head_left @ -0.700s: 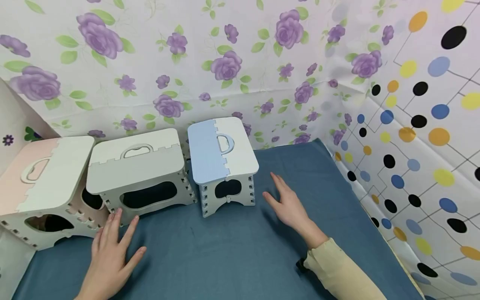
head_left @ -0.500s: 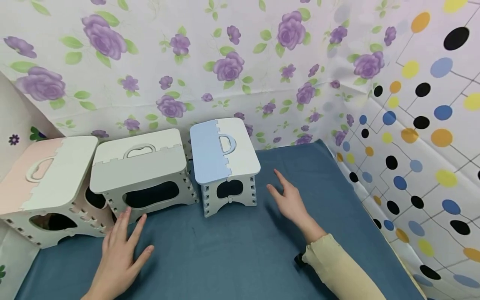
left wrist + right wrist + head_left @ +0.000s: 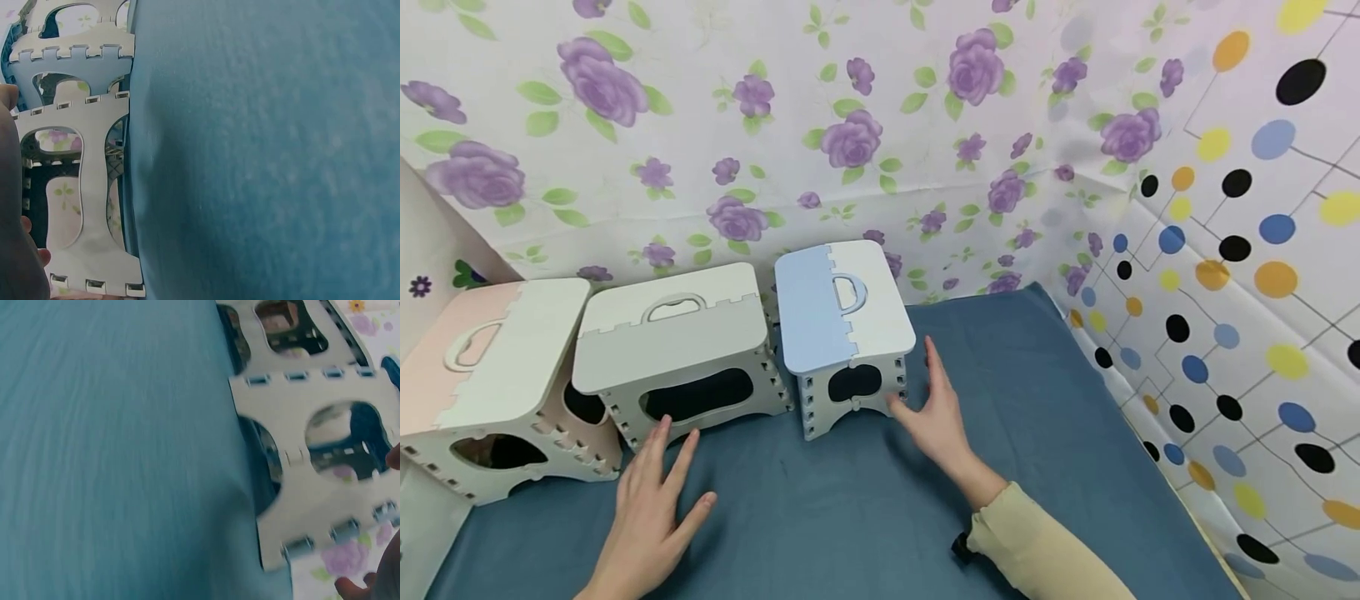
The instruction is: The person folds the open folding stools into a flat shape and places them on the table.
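At the left edge of the head view stands a pink-and-white stool [image 3: 523, 350]. In the lower left, a person's left hand [image 3: 651, 517] has its fingers straight and spread, fingertips before the grey-and-white stool [image 3: 673, 342] at left of centre; contact cannot be told. The blue-and-white stool [image 3: 846, 333] stands upright mid-frame. Right of centre, the right hand [image 3: 936, 425], thumb and fingers extended apart, is just beside its right side.

Blue-and-white stool [image 3: 844, 321], grey-and-white stool [image 3: 676, 343], pink-and-white stool [image 3: 505, 367] look smooth, matt plastic; blue covering [image 3: 805, 512] is matt cloth, finely textured; sleeve [image 3: 1045, 546] is cloth.
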`<state>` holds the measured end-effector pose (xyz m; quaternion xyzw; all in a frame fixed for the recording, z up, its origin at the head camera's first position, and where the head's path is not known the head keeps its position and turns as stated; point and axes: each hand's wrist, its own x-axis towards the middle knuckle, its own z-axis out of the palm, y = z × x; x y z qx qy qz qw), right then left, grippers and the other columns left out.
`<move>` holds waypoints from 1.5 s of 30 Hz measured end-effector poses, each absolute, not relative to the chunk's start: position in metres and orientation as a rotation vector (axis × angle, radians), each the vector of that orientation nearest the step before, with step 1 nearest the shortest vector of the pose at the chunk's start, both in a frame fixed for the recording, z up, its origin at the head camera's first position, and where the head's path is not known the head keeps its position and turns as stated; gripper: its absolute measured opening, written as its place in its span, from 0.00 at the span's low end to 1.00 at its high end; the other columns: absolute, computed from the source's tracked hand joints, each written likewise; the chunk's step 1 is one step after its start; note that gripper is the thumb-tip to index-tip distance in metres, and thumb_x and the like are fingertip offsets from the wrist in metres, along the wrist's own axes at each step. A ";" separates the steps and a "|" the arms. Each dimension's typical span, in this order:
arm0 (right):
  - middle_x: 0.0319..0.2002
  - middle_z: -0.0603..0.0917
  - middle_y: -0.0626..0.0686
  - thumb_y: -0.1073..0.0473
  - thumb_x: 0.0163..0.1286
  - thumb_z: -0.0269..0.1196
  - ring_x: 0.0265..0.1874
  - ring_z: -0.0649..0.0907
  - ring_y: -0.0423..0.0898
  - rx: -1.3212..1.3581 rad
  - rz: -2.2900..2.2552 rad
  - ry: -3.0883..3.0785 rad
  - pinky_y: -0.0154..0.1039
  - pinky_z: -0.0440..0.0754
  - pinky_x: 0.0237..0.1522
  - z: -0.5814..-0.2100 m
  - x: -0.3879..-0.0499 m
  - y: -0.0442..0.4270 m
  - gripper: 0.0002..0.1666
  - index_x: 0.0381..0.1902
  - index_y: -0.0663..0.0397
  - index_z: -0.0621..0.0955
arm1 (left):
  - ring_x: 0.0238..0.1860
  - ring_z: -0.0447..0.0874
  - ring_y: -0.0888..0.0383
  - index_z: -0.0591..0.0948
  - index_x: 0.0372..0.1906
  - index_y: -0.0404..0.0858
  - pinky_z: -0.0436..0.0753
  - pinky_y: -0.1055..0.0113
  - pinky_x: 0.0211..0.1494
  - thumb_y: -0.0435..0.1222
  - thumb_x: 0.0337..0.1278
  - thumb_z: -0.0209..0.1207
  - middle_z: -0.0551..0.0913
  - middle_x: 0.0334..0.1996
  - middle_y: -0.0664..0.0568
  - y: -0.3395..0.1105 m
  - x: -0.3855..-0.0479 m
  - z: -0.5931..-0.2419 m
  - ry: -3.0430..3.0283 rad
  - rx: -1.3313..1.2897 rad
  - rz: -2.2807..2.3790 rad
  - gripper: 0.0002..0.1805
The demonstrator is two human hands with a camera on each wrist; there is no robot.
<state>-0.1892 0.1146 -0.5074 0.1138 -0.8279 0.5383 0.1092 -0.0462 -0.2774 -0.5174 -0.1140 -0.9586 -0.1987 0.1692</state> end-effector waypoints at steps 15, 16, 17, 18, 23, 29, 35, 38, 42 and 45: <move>0.85 0.53 0.58 0.62 0.70 0.72 0.83 0.51 0.59 0.138 1.562 -2.173 0.71 0.54 0.75 -0.529 -0.203 0.061 0.56 0.87 0.53 0.54 | 0.86 0.37 0.40 0.56 0.88 0.44 0.47 0.28 0.77 0.43 0.67 0.71 0.37 0.88 0.44 -0.273 -0.044 -0.523 -2.705 -0.345 -0.607 0.51; 0.85 0.54 0.57 0.64 0.70 0.71 0.83 0.53 0.58 0.128 1.561 -2.159 0.70 0.55 0.75 -0.530 -0.204 0.059 0.56 0.87 0.52 0.54 | 0.86 0.37 0.39 0.56 0.87 0.43 0.47 0.29 0.78 0.43 0.67 0.71 0.38 0.88 0.43 -0.273 -0.045 -0.523 -2.703 -0.350 -0.607 0.51; 0.84 0.55 0.57 0.65 0.70 0.71 0.82 0.54 0.58 0.120 1.562 -2.146 0.70 0.54 0.75 -0.532 -0.204 0.057 0.56 0.87 0.52 0.54 | 0.86 0.37 0.40 0.57 0.87 0.43 0.47 0.29 0.77 0.43 0.66 0.72 0.38 0.88 0.43 -0.272 -0.045 -0.523 -2.699 -0.356 -0.606 0.51; 0.84 0.56 0.56 0.67 0.70 0.70 0.82 0.55 0.58 0.116 1.563 -2.133 0.70 0.53 0.75 -0.533 -0.205 0.055 0.56 0.87 0.52 0.54 | 0.86 0.37 0.39 0.57 0.87 0.42 0.47 0.29 0.78 0.42 0.66 0.72 0.38 0.88 0.43 -0.272 -0.045 -0.523 -2.697 -0.361 -0.605 0.51; 0.83 0.60 0.57 0.69 0.71 0.69 0.80 0.60 0.60 0.074 1.536 -2.124 0.74 0.53 0.71 -0.536 -0.206 0.047 0.54 0.87 0.55 0.55 | 0.86 0.38 0.40 0.57 0.87 0.43 0.48 0.29 0.77 0.42 0.65 0.72 0.39 0.88 0.42 -0.270 -0.045 -0.525 -2.690 -0.368 -0.610 0.52; 0.81 0.63 0.60 0.73 0.71 0.67 0.78 0.65 0.61 0.051 1.550 -2.128 0.67 0.63 0.73 -0.539 -0.209 0.042 0.54 0.87 0.51 0.55 | 0.86 0.37 0.41 0.57 0.87 0.43 0.48 0.29 0.77 0.42 0.65 0.73 0.39 0.88 0.42 -0.269 -0.045 -0.526 -2.689 -0.365 -0.624 0.52; 0.80 0.63 0.62 0.76 0.70 0.65 0.76 0.68 0.59 0.092 1.612 -2.106 0.62 0.71 0.70 -0.540 -0.211 0.045 0.55 0.87 0.52 0.53 | 0.86 0.38 0.40 0.58 0.87 0.41 0.48 0.30 0.78 0.42 0.64 0.73 0.38 0.88 0.44 -0.269 -0.047 -0.526 -2.688 -0.363 -0.625 0.52; 0.79 0.64 0.62 0.76 0.70 0.65 0.74 0.70 0.59 0.088 1.637 -2.121 0.61 0.72 0.68 -0.540 -0.211 0.047 0.54 0.87 0.52 0.55 | 0.86 0.38 0.40 0.57 0.87 0.42 0.49 0.30 0.77 0.41 0.63 0.74 0.38 0.88 0.43 -0.270 -0.048 -0.526 -2.690 -0.367 -0.610 0.53; 0.78 0.67 0.63 0.76 0.69 0.65 0.71 0.73 0.59 0.076 1.659 -2.134 0.61 0.73 0.67 -0.540 -0.210 0.052 0.52 0.86 0.53 0.57 | 0.87 0.37 0.42 0.55 0.88 0.45 0.52 0.29 0.75 0.41 0.63 0.74 0.38 0.88 0.43 -0.269 -0.048 -0.528 -2.701 -0.377 -0.597 0.55; 0.75 0.70 0.64 0.75 0.69 0.64 0.67 0.76 0.60 0.073 1.663 -2.150 0.61 0.75 0.63 -0.540 -0.210 0.056 0.51 0.85 0.53 0.59 | 0.87 0.36 0.42 0.55 0.88 0.45 0.51 0.29 0.75 0.41 0.63 0.74 0.38 0.88 0.44 -0.269 -0.048 -0.529 -2.707 -0.378 -0.602 0.55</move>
